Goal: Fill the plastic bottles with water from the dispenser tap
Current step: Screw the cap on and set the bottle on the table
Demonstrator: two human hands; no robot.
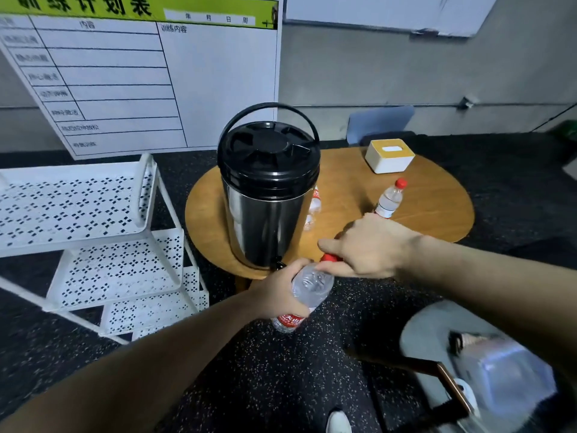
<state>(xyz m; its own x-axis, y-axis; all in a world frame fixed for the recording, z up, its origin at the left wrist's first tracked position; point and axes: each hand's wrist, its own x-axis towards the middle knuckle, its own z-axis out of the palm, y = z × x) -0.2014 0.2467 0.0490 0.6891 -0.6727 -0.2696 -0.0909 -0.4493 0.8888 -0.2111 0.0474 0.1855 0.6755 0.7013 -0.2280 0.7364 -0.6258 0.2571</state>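
Observation:
A steel water dispenser (265, 220) with a black lid stands on a round wooden table (431, 207); its small black tap (278, 264) sticks out at the bottom front. My left hand (278, 295) grips a clear plastic bottle (307, 292) with a red label, tilted, just below and right of the tap. My right hand (365, 245) grips that bottle's red cap (329, 258). A second capped bottle (390, 200) stands on the table to the right. Another bottle (313, 207) shows partly behind the dispenser.
A white tissue box (388, 156) sits at the table's back. A white perforated tiered rack (103, 232) stands to the left, close to the table. A whiteboard leans on the wall behind. A grey stool with a bag (499, 370) is at lower right on the speckled floor.

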